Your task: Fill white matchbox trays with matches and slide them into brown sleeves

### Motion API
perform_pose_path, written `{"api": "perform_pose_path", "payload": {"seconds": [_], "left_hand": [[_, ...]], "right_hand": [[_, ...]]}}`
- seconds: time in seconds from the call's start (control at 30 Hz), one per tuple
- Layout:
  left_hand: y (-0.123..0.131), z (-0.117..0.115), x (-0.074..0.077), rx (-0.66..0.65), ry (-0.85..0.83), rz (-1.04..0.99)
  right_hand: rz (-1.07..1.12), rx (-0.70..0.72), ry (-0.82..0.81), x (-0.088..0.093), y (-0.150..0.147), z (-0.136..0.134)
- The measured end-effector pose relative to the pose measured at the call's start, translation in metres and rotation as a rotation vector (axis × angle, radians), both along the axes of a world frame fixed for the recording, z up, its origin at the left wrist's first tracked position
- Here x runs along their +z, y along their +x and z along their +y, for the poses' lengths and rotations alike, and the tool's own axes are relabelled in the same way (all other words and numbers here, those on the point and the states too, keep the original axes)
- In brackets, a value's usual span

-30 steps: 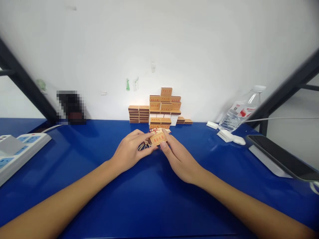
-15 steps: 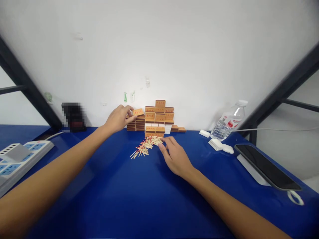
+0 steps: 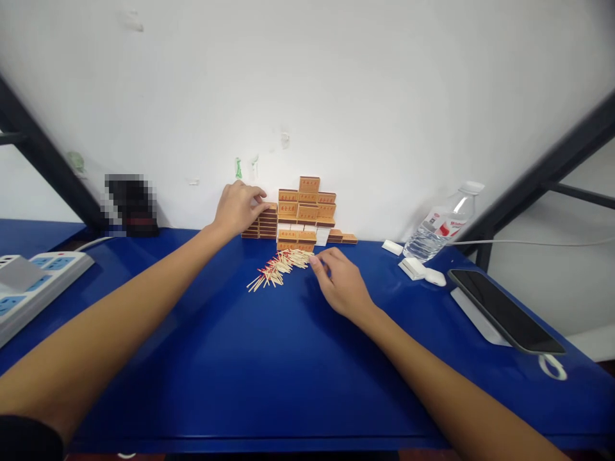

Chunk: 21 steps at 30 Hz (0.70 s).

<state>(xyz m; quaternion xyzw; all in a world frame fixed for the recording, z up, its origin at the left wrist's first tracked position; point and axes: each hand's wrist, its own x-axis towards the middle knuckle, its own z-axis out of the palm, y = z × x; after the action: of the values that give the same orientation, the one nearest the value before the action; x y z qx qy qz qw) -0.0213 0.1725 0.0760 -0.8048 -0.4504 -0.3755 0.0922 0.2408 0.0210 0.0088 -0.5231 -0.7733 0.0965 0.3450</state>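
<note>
A: Blue worktop [image 3: 288, 371] against a white wall [image 3: 360, 96], is it?

B: Yes, with a black strut [image 3: 38, 153] slanting down on the left.

A: Where's the left hand?

B: The left hand [image 3: 239, 208] is stretched out to the wall. It rests on the low stack [image 3: 262, 227] of matchboxes, just left of the taller pile [image 3: 307, 208]. Its fingers curl over the left end of the top box [image 3: 270, 207], and the thumb tip touches it.

A: Does its grip have the box?

B: I cannot tell. The grip is nearly closed and touches the box, which lies flat on the stack. The fingers hide whether they pinch it.

A: And the right hand?

B: The right hand [image 3: 341, 282] lies palm down on the worktop, nearer the person, with its fingers loose and a little spread. Its grip is open and holds nothing. The fingertips [image 3: 314, 260] touch the right edge of the matches [image 3: 276, 269].

A: How do the matches lie?

B: They are in a loose, red-headed heap, fanned out on the worktop just in front of the pile.

A: What else is about?

B: A bottle [image 3: 439, 230] stands near the wall on the right, with a white charger [image 3: 414, 267] just beside it. A phone [image 3: 504, 310] lies further right, and a power strip [image 3: 33, 285] is on the far left.
</note>
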Motion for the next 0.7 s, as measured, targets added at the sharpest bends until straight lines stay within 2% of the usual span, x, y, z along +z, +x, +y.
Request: {"api": "perform_pose_path", "payload": {"seconds": [0.1,0.2,0.3,0.37,0.5,0.57,0.7], "left_hand": [[0.003,-0.021,-0.003,0.037,0.038,-0.053],[0.000,-0.061,-0.008,0.082,0.078,-0.096],[-0.005,-0.101,-0.017,-0.037,-0.060,-0.050],[-0.009,-0.119,-0.025,-0.128,-0.171,-0.003],[-0.014,-0.131,-0.049,-0.110,-0.161,-0.065],[-0.016,-0.131,-0.061,-0.147,-0.116,0.019],[-0.017,-0.130,-0.070,-0.176,-0.085,0.088]], "right_hand": [[0.124,-0.137,-0.050,0.002,0.014,0.013],[0.304,-0.277,-0.157,0.007,0.037,0.034],[0.440,-0.362,-0.278,0.013,0.057,0.059],[0.526,-0.407,-0.367,0.017,0.062,0.075],[0.627,-0.500,-0.495,0.019,0.056,0.104],[0.654,-0.534,-0.554,0.018,0.051,0.113],[0.690,-0.565,-0.639,0.014,0.053,0.118]]}}
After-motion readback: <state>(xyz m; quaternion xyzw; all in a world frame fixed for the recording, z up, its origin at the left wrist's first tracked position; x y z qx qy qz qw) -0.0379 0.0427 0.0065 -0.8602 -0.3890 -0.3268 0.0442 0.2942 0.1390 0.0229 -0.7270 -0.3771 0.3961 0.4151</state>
